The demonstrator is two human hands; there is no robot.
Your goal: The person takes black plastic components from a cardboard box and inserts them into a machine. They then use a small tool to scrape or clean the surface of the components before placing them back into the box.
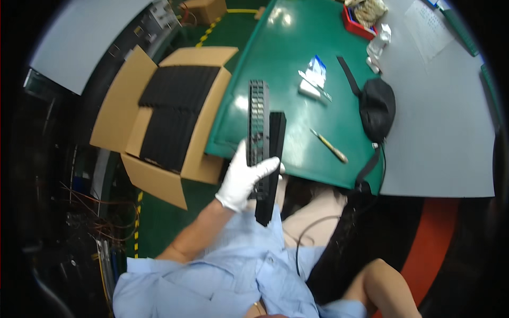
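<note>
My left hand, in a white glove, is closed round two long black plastic pieces, held upright side by side over the table's near edge. The left piece has a grid of slots along its face. Slimmer and plainer, the right piece sits a little lower, its bottom end near my lap. My thumb crosses the front of both; the other fingers are mostly hidden behind them. Of my right arm only the bent elbow shows at the lower right, and the hand is out of view.
Left of the green table, an open cardboard box holds rows of black parts. On the table lie a wooden-handled tool, tweezers on a white block, and a black pouch with a strap. A red bin stands at the back.
</note>
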